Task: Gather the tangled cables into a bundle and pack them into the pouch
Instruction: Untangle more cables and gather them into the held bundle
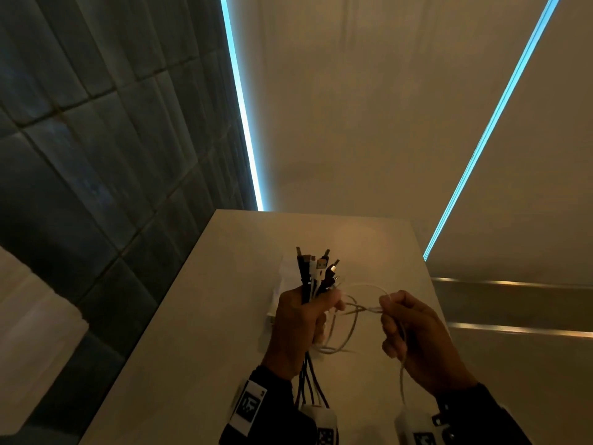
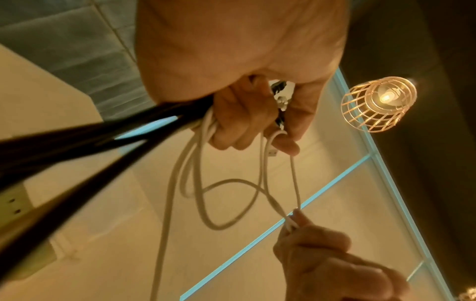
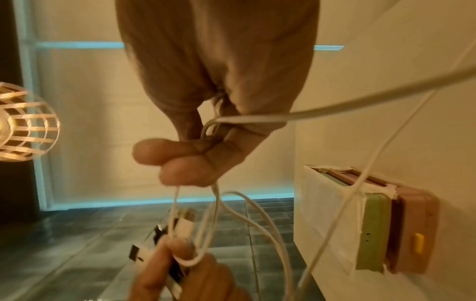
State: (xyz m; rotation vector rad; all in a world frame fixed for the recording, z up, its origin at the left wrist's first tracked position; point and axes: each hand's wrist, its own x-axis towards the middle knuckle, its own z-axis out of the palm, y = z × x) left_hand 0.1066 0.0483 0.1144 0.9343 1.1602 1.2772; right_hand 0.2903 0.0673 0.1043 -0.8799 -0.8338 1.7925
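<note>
My left hand (image 1: 308, 319) grips a bundle of black and white cables (image 1: 316, 271) above the white table (image 1: 192, 316), plug ends pointing up and black cords (image 2: 90, 142) hanging below the fist. A thin white cable (image 1: 348, 316) loops and crosses itself between my hands. My right hand (image 1: 390, 305) pinches it at the crossing, and its tail hangs down past that wrist. In the right wrist view my right hand's fingers (image 3: 177, 160) curl round the white cable (image 3: 257, 118). A pouch (image 3: 373, 230), pink and green with a white side, lies on the table behind the left hand.
The table stands against a cream wall with lit blue strips (image 1: 244, 123); dark tiled floor (image 1: 80, 155) drops off on the left. A wire-cage lamp (image 2: 378, 103) hangs overhead. Metal rails (image 1: 513, 284) run on the right.
</note>
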